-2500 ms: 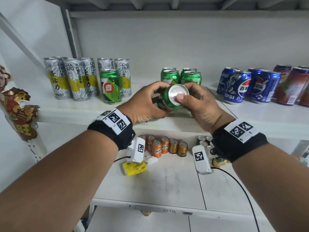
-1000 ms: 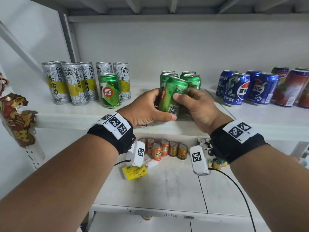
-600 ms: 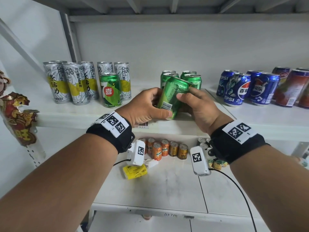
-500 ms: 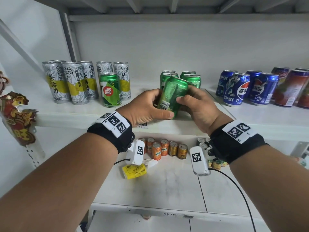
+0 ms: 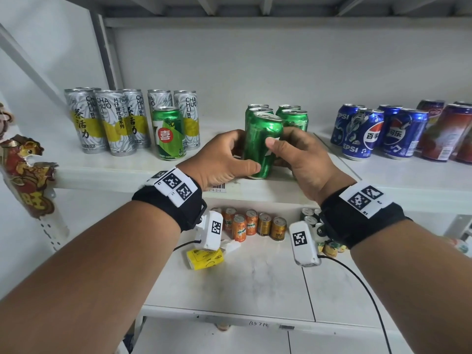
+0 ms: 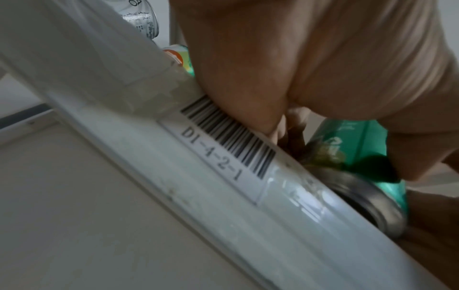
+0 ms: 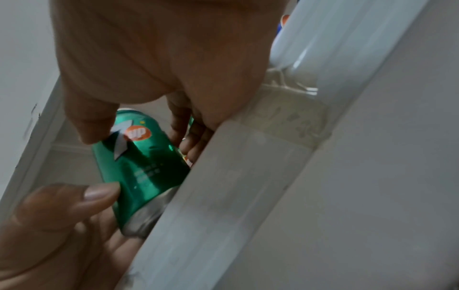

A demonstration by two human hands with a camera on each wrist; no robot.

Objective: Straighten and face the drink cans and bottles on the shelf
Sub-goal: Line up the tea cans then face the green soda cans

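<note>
A green 7-Up can [image 5: 260, 141] stands nearly upright at the front edge of the white shelf [image 5: 383, 182], its top leaning slightly toward me. My left hand [image 5: 224, 159] grips its lower left side, thumb across the base. My right hand [image 5: 296, 154] grips its right side, thumb on the front. The right wrist view shows the green can [image 7: 141, 166] with its 7-Up logo beside my right thumb. Its base rim [image 6: 367, 204] appears in the left wrist view. Several more green cans [image 5: 291, 116] stand behind it.
Tall silver-and-yellow tea cans [image 5: 112, 121] stand at the left with one green 7-Up can [image 5: 169, 134] in front of them. Blue Pepsi cans [image 5: 370, 134] and red cans [image 5: 444, 131] stand at the right. The lower shelf holds small orange cans [image 5: 245, 223] and a yellow packet [image 5: 204, 258].
The green can went from lying with its top facing me to nearly upright. Both hands turned it about its axis and brought its base down to the shelf edge.
</note>
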